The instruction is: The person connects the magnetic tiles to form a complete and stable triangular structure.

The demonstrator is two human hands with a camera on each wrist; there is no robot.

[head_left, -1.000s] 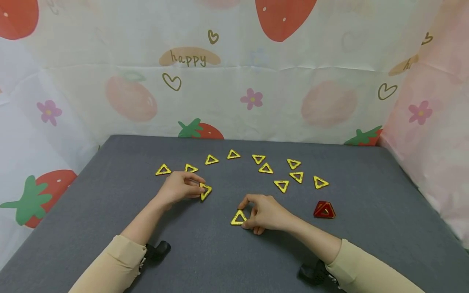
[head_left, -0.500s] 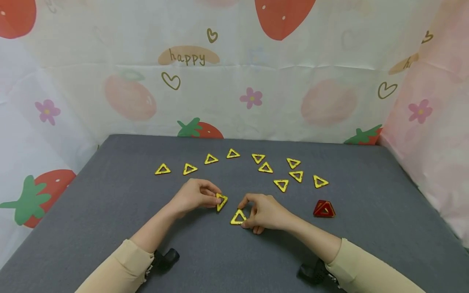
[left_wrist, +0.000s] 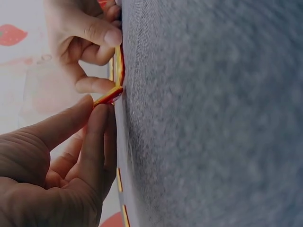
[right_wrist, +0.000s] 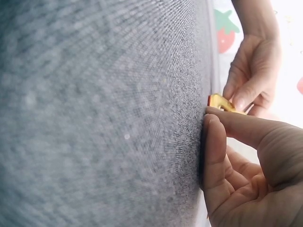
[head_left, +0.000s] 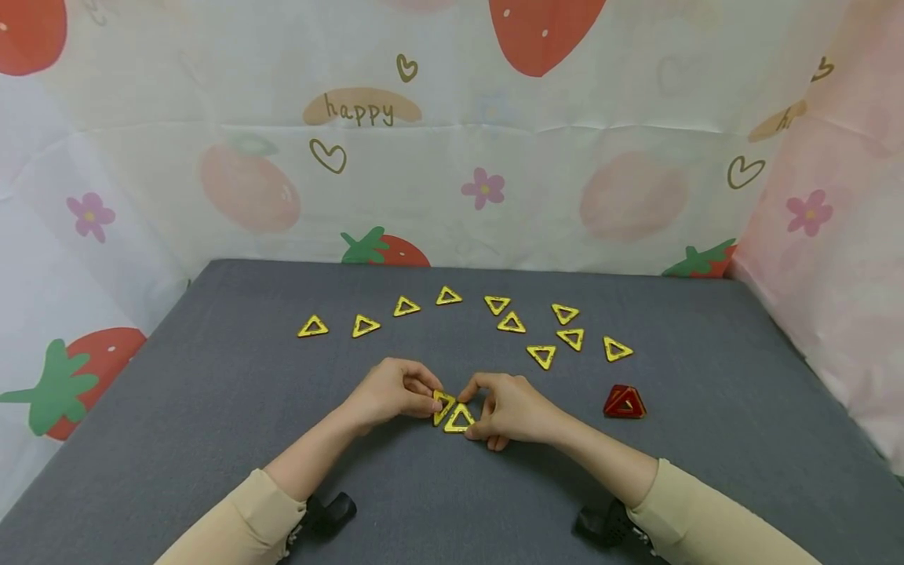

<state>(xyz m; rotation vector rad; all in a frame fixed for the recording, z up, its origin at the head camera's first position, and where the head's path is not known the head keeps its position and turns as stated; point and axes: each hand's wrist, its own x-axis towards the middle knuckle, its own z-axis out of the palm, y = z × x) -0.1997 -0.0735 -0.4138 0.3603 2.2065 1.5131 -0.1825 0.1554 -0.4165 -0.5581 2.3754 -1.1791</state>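
Note:
My left hand [head_left: 399,395] pinches a yellow triangular magnetic tile [head_left: 445,395] with a hollow centre between thumb and fingers. In the left wrist view this tile [left_wrist: 110,96] is tilted, its red-edged end right at a second tile. That second yellow triangular tile [head_left: 459,429] lies flat on the grey tabletop, one point facing away from me. The right hand [head_left: 512,408] holds it by two corners, index finger at the far one and thumb at the near right one. In the right wrist view the right fingers hide most of the second tile, and the left hand's tile [right_wrist: 218,100] shows beyond them.
Several more yellow triangular tiles lie spread over the far half of the grey table [head_left: 212,377], among them one at the far left [head_left: 313,333]. A red triangular piece [head_left: 625,414] sits right of the right hand. Strawberry-printed cloth [head_left: 537,227] hangs behind the table.
The left hand has moved right and toward me, bringing its yellow tile up against the one under the right hand. The right hand has stayed in place.

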